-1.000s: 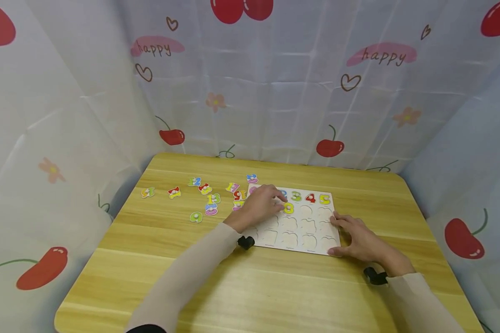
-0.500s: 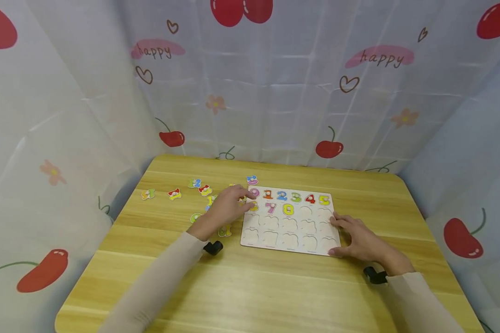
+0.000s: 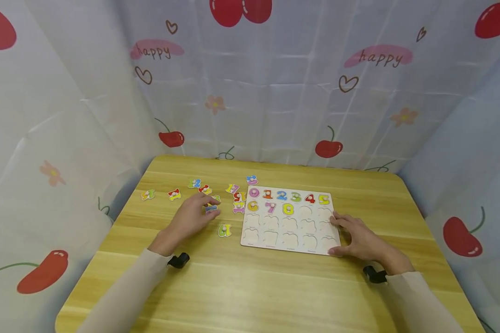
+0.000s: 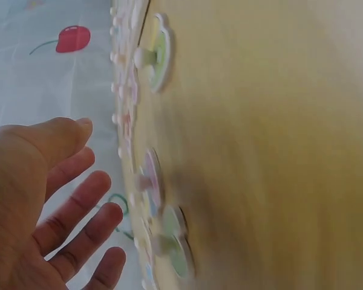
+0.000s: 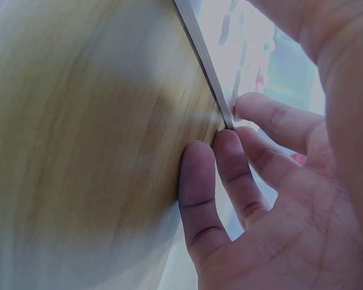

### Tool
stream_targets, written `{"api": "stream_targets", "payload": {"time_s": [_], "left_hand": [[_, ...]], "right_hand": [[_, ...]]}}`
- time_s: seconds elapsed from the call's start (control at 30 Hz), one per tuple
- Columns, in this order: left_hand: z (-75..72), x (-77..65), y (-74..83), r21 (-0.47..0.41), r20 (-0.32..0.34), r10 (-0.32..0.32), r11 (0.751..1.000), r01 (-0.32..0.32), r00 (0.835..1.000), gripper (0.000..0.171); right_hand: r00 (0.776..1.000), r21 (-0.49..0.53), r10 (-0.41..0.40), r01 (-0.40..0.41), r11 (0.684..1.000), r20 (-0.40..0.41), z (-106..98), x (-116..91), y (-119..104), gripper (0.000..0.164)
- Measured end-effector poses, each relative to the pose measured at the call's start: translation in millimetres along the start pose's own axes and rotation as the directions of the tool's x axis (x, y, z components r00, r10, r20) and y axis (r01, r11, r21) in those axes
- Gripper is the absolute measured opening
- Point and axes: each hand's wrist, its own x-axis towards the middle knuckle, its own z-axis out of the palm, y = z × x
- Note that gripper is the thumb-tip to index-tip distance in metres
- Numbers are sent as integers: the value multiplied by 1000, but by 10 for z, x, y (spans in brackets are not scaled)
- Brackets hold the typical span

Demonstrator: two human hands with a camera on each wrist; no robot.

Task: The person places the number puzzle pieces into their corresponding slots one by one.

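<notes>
My left hand (image 3: pixel 191 215) is over the loose number pieces, its thumb and fingers spread and nothing between them. Close by its fingertips are a blue piece (image 3: pixel 211 209) and a green-yellow 13, partly covered by the hand. In the left wrist view, knobbed pieces such as a green one (image 4: pixel 175 248) lie beyond the spread fingers. A white number puzzle board (image 3: pixel 280 231) carries pieces 0 to 8 in its top two rows, including a yellow 8 (image 3: pixel 288 209). The right hand (image 3: pixel 360 238) touches the board's right edge, thumb at the near corner; its fingers (image 5: pixel 196 175) reach along that edge.
Further loose pieces lie left of the board: a yellow-green one (image 3: pixel 147 194), a red-yellow one (image 3: pixel 174 194) and a green-yellow one (image 3: pixel 224 230). A blue piece (image 3: pixel 252 180) sits just behind the board's far left corner. Curtains (image 3: pixel 266 125) surround the wooden table (image 3: pixel 275 291).
My left hand has left the yellow 8, which lies in the board, and moved left across to the loose pieces. The right hand has stayed at the board's edge.
</notes>
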Motion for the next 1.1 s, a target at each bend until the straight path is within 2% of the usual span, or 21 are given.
{"api": "stream_targets", "payload": {"time_s": [0.23, 0.43, 0.7, 0.93, 1.1], "left_hand": [[-91, -209, -169, 46, -17, -17, 999, 17, 1000, 26], [-157, -310, -275, 110, -15, -43, 993, 44, 999, 23], [-191, -369, -380, 103, 2, -90, 991, 89, 996, 12], [-185, -376, -399, 99, 10, -88, 991, 87, 996, 6], [-218, -381, -369, 104, -10, -80, 991, 81, 997, 5]], "right_hand": [[1000, -2, 5, -5, 1000, -3, -13, 15, 3, 105], [1000, 15, 16, -16, 1000, 4, -17, 9, 3, 107], [1000, 11, 3, -3, 1000, 0, 9, 5, 13, 109], [1000, 12, 3, -3, 1000, 1, 22, 13, 27, 108], [1000, -2, 13, -13, 1000, 6, 22, 16, 24, 107]]}}
